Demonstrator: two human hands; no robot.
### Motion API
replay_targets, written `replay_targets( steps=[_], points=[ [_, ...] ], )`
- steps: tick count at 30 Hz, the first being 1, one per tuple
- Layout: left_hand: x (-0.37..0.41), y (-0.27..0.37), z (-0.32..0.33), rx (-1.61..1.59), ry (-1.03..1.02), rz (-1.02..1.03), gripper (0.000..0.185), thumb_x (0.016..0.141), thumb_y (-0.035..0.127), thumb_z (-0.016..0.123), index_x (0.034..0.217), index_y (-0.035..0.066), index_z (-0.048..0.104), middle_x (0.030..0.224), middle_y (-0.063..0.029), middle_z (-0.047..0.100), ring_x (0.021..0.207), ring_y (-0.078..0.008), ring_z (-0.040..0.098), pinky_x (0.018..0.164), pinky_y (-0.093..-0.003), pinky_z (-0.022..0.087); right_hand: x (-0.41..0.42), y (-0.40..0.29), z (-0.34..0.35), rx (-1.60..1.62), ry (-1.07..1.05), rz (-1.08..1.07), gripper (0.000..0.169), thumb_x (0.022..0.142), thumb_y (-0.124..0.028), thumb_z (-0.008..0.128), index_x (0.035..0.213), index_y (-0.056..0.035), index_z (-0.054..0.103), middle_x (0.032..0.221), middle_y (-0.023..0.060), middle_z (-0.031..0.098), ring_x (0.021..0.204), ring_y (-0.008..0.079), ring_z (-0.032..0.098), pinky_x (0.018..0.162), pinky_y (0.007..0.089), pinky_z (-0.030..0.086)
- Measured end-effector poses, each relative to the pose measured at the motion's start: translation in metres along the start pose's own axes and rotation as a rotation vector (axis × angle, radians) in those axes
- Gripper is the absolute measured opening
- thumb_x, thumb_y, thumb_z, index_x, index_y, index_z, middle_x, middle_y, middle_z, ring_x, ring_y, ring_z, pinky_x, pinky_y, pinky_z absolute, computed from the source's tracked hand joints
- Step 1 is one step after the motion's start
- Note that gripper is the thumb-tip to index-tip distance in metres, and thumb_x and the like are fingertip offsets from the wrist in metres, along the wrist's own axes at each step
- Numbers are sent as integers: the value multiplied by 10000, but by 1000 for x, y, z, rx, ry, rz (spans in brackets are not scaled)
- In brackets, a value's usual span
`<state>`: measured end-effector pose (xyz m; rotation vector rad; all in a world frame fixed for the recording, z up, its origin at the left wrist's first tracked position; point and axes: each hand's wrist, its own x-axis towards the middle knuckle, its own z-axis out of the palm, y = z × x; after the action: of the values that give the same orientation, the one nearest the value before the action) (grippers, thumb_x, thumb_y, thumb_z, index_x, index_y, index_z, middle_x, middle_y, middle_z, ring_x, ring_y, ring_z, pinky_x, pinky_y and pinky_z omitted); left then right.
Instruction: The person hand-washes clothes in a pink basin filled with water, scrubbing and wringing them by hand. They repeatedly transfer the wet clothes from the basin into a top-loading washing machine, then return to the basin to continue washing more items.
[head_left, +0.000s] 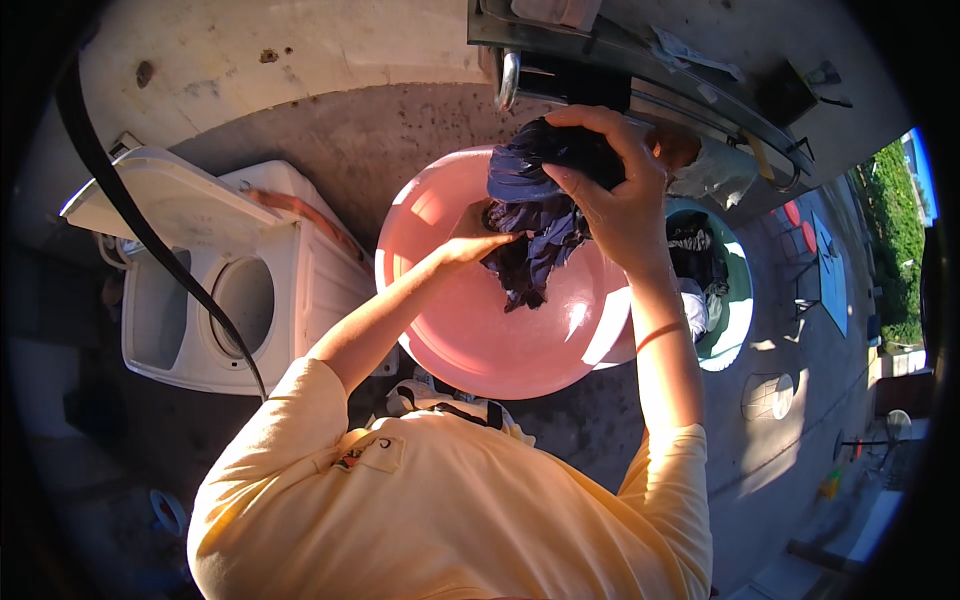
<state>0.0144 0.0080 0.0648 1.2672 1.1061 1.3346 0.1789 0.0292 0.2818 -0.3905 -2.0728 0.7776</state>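
A dark blue wet-looking cloth (536, 217) is bunched up between my two hands, over a large pink plastic basin (480, 360). My right hand (611, 176) grips its upper bundle, thumb below and fingers over the top. Lower and to the left, my left hand (480, 236) holds the cloth's hanging part; the cloth hides some of its fingers. The loose lower end dangles inside the basin's outline.
To the left stands a white twin-tub washing machine (202, 375) with its lid raised. A green basin (739, 300) of dark and white clothes is at the right. A metal-framed shelf (675, 86) juts from the wall ahead. A black strap or hose (161, 240) crosses the left side.
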Motion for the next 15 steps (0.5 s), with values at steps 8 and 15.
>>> replay_targets(
  steps=[8, 15],
  points=[
    [18, -8, -15, 97, 501, -141, 408, 755, 89, 678, 1147, 45, 572, 1058, -98, 643, 970, -231, 612, 832, -340, 478, -78, 74, 21, -328, -146, 308, 622, 703, 82, 661, 1258, -126, 470, 1244, 112, 476, 1190, 283, 482, 1012, 336, 401],
    [-19, -60, 36, 1235, -73, -349, 1259, 517, 623, 780, 1489, 240, 77, 1540, -169, -11, 1401, -442, -11, 947, -780, 125, -194, 217, 93, -710, -255, 546, 856, 703, 123, 524, 1439, -243, 283, 1408, 212, 273, 1094, 471, 471, 828, 535, 498]
  ],
)
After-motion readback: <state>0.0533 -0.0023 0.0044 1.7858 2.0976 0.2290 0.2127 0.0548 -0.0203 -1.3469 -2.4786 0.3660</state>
